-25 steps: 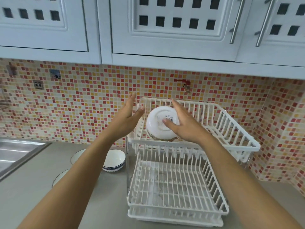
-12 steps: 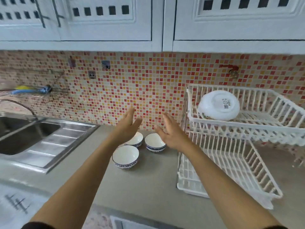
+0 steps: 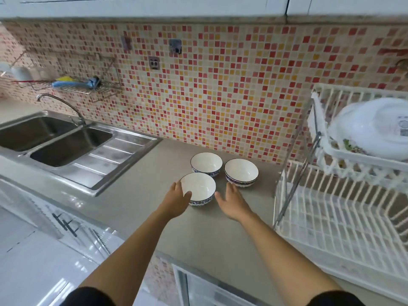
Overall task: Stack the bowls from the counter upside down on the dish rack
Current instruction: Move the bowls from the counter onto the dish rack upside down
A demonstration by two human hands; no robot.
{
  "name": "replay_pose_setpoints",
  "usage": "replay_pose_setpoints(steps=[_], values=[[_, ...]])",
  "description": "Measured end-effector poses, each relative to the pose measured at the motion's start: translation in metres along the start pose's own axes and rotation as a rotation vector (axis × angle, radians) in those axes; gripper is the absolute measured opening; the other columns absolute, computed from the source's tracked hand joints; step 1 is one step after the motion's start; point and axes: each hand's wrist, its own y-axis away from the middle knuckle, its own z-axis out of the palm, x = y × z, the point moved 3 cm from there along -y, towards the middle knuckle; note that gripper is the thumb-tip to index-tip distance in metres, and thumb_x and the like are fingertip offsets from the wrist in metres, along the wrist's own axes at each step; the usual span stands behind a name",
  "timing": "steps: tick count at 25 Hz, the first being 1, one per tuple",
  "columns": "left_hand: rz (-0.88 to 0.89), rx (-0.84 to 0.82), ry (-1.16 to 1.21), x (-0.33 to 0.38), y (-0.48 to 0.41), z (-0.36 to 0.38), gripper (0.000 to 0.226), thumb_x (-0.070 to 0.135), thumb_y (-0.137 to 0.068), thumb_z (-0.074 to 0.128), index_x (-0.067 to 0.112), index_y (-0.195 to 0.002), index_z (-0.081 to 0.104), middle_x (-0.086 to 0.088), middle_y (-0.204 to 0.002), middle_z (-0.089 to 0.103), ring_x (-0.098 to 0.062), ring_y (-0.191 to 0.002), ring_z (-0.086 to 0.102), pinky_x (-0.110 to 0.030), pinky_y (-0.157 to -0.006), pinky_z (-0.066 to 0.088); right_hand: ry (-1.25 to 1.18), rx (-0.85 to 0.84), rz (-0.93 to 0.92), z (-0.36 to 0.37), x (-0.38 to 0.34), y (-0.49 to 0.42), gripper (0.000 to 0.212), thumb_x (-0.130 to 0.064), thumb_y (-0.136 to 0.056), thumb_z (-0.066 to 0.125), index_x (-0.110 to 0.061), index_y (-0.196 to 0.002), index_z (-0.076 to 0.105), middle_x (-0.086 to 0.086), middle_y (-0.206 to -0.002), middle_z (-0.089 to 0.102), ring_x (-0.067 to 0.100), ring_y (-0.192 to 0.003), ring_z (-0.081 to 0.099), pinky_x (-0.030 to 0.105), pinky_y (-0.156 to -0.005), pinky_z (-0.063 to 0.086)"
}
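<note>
No text could be read anywhere; the only marking was a small printed label (image 3: 402, 128) on the upturned base of the white bowl (image 3: 371, 127) in the dish rack's (image 3: 353, 157) upper tier at far right, too blurred to make out

Three bowls (image 3: 220, 173) on the counter (image 3: 141, 199) between sink (image 3: 66, 146) and dish rack (image 3: 344, 217)

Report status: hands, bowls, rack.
Left hand open, touching near bowl; right hand open beside it, no grip yet. Three bowls upright on counter. One bowl upside down on rack. Nothing in the way.
</note>
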Motion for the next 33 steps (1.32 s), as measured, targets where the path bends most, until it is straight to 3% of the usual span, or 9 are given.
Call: replay_pose_setpoints(steps=[7,12,16,21,23,26,29,31,33], values=[[-0.179,-0.076,0.013,-0.035,-0.085,0.023,0.065,0.023,-0.099,0.040,-0.004,-0.148,0.009,-0.022,-0.155,0.021,-0.032,-0.144,0.023,-0.034,-0.115,0.022,-0.113,-0.085,0.113,0.041,0.019,-0.089,0.076,-0.040,-0.096,0.042,-0.002,-0.150,0.004,0.014,-0.159,0.010,0.028,-0.145,0.016,0.037,-0.115,0.027],[-0.324,-0.096,0.012,-0.049,-0.141,0.047,0.067,0.027,-0.100,0.036,0.000,-0.150,0.001,-0.023,-0.153,0.025,-0.037,-0.140,0.031,-0.039,-0.112,0.028,-0.173,-0.132,0.246,0.070,0.039,-0.145,0.075,-0.042,-0.096,0.040,0.000,-0.149,0.008,0.019,-0.155,0.022,0.030,-0.142,0.026,0.036,-0.112,0.026],[-0.401,-0.050,-0.104,-0.053,-0.160,0.056,0.048,0.011,-0.097,0.034,0.000,-0.142,0.020,-0.024,-0.131,0.050,-0.041,-0.119,0.051,-0.042,-0.096,0.042,-0.233,-0.144,0.284,0.087,0.052,-0.165,0.038,-0.025,-0.096,0.040,-0.001,-0.125,0.043,0.019,-0.130,0.054,0.033,-0.119,0.052,0.038,-0.099,0.042],[-0.381,-0.043,-0.183,-0.056,-0.156,0.056,0.032,-0.007,-0.088,0.034,0.004,-0.119,0.033,-0.023,-0.117,0.057,-0.041,-0.108,0.056,-0.038,-0.077,0.042,-0.229,-0.116,0.247,0.087,0.050,-0.165,0.024,-0.011,-0.095,0.036,0.000,-0.115,0.044,0.022,-0.120,0.056,0.034,-0.110,0.055,0.038,-0.092,0.044],[-0.348,0.010,-0.120,-0.053,-0.147,0.048,0.021,-0.009,-0.086,0.031,0.007,-0.099,0.027,-0.020,-0.096,0.057,-0.040,-0.093,0.056,-0.037,-0.070,0.038,-0.249,-0.094,0.220,0.081,0.046,-0.153,0.024,-0.012,-0.096,0.034,-0.002,-0.116,0.043,0.021,-0.116,0.058,0.035,-0.107,0.057,0.038,-0.088,0.045],[-0.241,0.103,0.045,-0.043,-0.127,0.026,0.013,-0.005,-0.089,0.029,0.007,-0.094,0.027,-0.009,-0.069,0.044,-0.034,-0.075,0.048,-0.040,-0.062,0.038,-0.243,0.014,0.123,0.053,0.027,-0.132,0.026,-0.018,-0.097,0.034,-0.005,-0.118,0.041,0.019,-0.112,0.061,0.038,-0.102,0.059,0.042,-0.082,0.050],[-0.126,0.189,0.325,-0.019,-0.091,-0.015,0.016,0.001,-0.090,0.031,0.012,-0.102,0.032,-0.018,-0.086,0.054,-0.039,-0.081,0.057,-0.051,-0.071,0.053,-0.315,0.051,-0.062,0.008,-0.005,-0.096,0.032,-0.024,-0.096,0.039,-0.020,-0.128,0.036,0.009,-0.117,0.060,0.034,-0.103,0.062,0.050,-0.077,0.057],[-0.033,0.199,0.470,0.005,-0.063,-0.044,0.036,0.005,-0.093,0.033,0.022,-0.125,0.032,-0.017,-0.102,0.055,-0.037,-0.089,0.059,-0.050,-0.079,0.055,-0.353,0.068,-0.138,-0.024,-0.025,-0.069,0.035,-0.026,-0.097,0.042,-0.021,-0.131,0.033,0.005,-0.119,0.058,0.032,-0.103,0.063,0.046,-0.071,0.060],[0.111,0.153,0.616,0.033,-0.026,-0.070,0.046,0.016,-0.095,0.037,0.034,-0.136,0.028,-0.006,-0.117,0.051,-0.030,-0.102,0.057,-0.048,-0.086,0.055,-0.419,0.126,-0.225,-0.057,-0.048,-0.031,0.041,-0.033,-0.097,0.043,-0.025,-0.135,0.030,-0.006,-0.121,0.055,0.025,-0.109,0.060,0.044,-0.082,0.058]])
